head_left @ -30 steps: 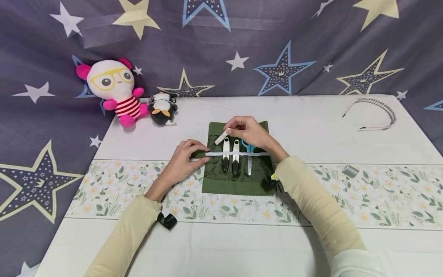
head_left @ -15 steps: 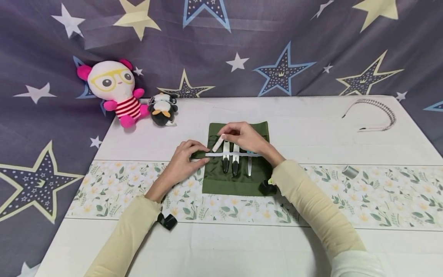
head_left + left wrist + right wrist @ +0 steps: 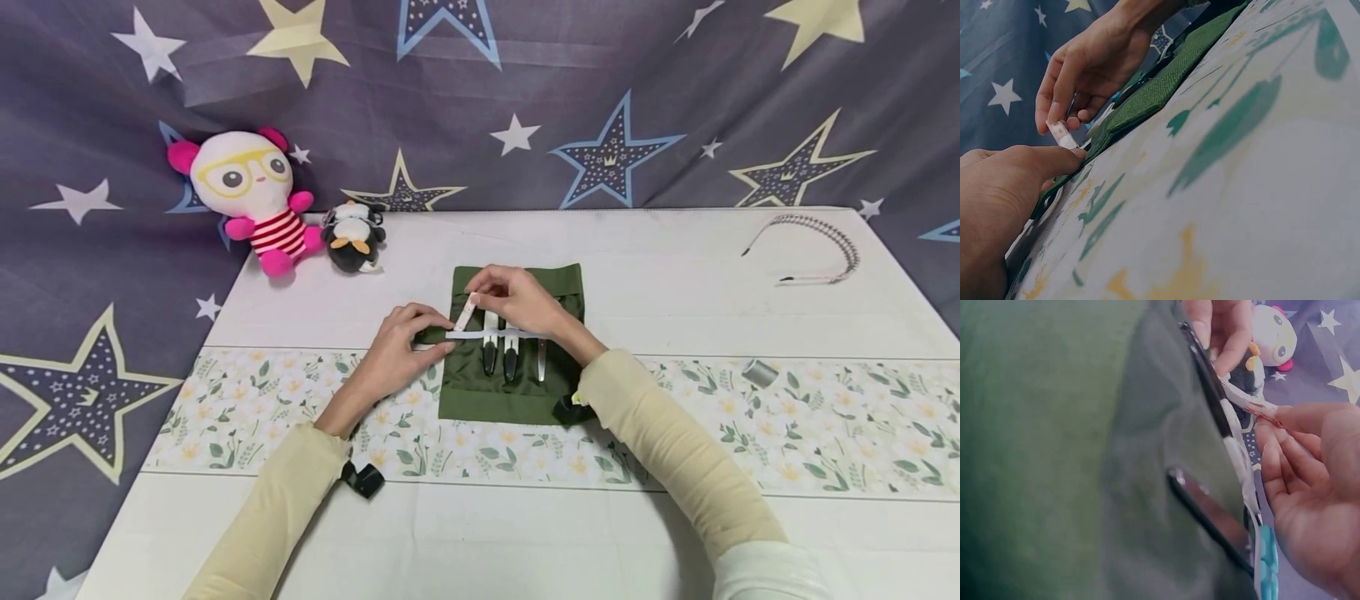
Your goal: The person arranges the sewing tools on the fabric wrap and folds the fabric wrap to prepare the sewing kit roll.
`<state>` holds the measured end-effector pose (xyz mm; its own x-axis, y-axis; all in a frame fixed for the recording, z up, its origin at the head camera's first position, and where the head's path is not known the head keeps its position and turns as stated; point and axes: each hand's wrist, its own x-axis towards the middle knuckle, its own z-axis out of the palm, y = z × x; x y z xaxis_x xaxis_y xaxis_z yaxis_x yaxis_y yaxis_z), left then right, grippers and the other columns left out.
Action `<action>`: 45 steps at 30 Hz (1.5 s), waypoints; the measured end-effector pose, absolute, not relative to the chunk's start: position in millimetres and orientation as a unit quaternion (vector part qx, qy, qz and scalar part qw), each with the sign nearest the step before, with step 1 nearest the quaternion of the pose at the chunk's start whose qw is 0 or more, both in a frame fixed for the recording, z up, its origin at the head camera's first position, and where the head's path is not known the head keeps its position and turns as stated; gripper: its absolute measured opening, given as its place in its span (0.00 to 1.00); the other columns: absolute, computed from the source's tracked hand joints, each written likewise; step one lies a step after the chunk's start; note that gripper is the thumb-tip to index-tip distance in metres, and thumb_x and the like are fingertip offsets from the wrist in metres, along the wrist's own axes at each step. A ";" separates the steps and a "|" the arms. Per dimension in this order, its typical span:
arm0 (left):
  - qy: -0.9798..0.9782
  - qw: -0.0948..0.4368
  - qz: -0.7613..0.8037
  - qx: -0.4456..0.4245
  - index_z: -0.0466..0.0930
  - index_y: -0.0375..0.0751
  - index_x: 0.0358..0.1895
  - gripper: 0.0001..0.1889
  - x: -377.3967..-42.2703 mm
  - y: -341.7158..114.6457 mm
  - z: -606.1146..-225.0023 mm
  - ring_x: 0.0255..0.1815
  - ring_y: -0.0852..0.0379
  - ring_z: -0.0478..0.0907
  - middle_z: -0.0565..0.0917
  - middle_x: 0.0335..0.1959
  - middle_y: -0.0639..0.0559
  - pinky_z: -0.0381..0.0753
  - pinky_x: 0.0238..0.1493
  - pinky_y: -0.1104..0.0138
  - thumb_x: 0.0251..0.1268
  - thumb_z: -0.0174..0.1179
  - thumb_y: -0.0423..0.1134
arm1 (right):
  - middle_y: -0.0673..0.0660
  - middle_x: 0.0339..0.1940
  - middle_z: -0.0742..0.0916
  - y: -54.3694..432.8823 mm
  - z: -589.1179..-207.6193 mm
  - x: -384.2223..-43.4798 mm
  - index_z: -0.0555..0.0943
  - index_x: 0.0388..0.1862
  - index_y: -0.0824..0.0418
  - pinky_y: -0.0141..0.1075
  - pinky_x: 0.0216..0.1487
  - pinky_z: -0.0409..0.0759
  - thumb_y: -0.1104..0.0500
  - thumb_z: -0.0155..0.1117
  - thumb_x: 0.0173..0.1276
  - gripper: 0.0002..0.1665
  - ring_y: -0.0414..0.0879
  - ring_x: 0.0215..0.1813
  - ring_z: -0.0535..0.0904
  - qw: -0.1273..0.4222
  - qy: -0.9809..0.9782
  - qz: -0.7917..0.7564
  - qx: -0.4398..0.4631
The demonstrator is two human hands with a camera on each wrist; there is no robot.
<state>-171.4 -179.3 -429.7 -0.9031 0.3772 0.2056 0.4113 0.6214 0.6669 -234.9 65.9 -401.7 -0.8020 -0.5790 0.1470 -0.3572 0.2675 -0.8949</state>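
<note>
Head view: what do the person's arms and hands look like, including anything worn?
Long beige sleeves, gathered at the cuffs, cover both forearms: left sleeve and right sleeve. White fabric shows higher on the right arm. A black piece sits at the left cuff and another at the right. Left hand and right hand are ungloved.

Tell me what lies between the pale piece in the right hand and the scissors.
Two white-and-black tools, side by side under the white band, lie between the pale piece and the scissors, as the head view shows.
</note>
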 end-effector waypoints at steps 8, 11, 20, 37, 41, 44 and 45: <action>-0.899 0.022 -0.380 -0.218 0.88 0.45 0.55 0.14 -170.5 -181.4 -430.4 0.60 0.46 0.69 0.78 0.59 0.47 0.66 0.61 0.46 0.70 0.70 0.41 | 0.58 0.42 0.87 60.0 -403.7 -236.0 0.84 0.54 0.67 0.42 0.49 0.80 0.63 0.60 0.80 0.11 0.49 0.43 0.83 0.102 0.801 -0.509 -0.299; -0.897 0.022 -0.381 -0.222 0.88 0.45 0.55 0.14 -170.7 -181.6 -431.1 0.60 0.46 0.69 0.78 0.59 0.47 0.66 0.60 0.47 0.70 0.70 0.41 | 0.57 0.42 0.87 58.8 -404.0 -236.3 0.84 0.54 0.67 0.42 0.49 0.80 0.63 0.59 0.81 0.11 0.49 0.43 0.83 0.102 0.804 -0.502 -0.301; -0.897 0.026 -0.381 -0.223 0.89 0.44 0.54 0.13 -171.0 -181.4 -431.8 0.59 0.46 0.70 0.79 0.58 0.47 0.66 0.60 0.47 0.70 0.71 0.41 | 0.56 0.40 0.87 57.0 -403.9 -237.6 0.84 0.53 0.66 0.42 0.48 0.80 0.63 0.59 0.81 0.11 0.48 0.41 0.83 0.108 0.806 -0.496 -0.304; -0.898 0.023 -0.380 -0.220 0.89 0.46 0.55 0.14 -172.5 -178.5 -430.5 0.60 0.46 0.70 0.78 0.59 0.48 0.66 0.60 0.48 0.70 0.71 0.42 | 0.56 0.42 0.86 59.4 -399.9 -237.9 0.83 0.55 0.66 0.41 0.44 0.79 0.63 0.56 0.82 0.12 0.47 0.40 0.81 0.101 0.823 -0.456 -0.323; -0.900 0.020 -0.379 -0.216 0.88 0.46 0.55 0.14 -172.1 -178.6 -430.4 0.60 0.46 0.70 0.78 0.59 0.48 0.66 0.61 0.47 0.70 0.71 0.43 | 0.56 0.42 0.86 58.1 -400.9 -238.0 0.83 0.54 0.66 0.41 0.45 0.80 0.64 0.57 0.82 0.11 0.47 0.41 0.82 0.100 0.818 -0.461 -0.329; -0.901 0.018 -0.377 -0.213 0.88 0.46 0.56 0.14 -171.4 -178.8 -429.9 0.60 0.46 0.70 0.78 0.59 0.48 0.65 0.62 0.47 0.70 0.71 0.43 | 0.56 0.43 0.87 56.2 -401.6 -238.0 0.84 0.54 0.66 0.41 0.46 0.81 0.64 0.58 0.81 0.10 0.46 0.41 0.83 0.102 0.814 -0.465 -0.333; -0.902 0.018 -0.376 -0.212 0.88 0.46 0.56 0.14 -171.2 -178.9 -429.7 0.60 0.46 0.70 0.78 0.59 0.48 0.65 0.62 0.47 0.70 0.70 0.43 | 0.56 0.43 0.87 55.6 -401.7 -237.9 0.84 0.54 0.65 0.41 0.46 0.81 0.64 0.59 0.81 0.10 0.46 0.41 0.83 0.103 0.813 -0.466 -0.334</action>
<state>-171.2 -178.9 -429.7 -0.9091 0.3697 0.1922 0.3966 0.6266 0.6709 -237.9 55.6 -401.7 -0.7553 -0.6392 0.1449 -0.4482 0.3424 -0.8258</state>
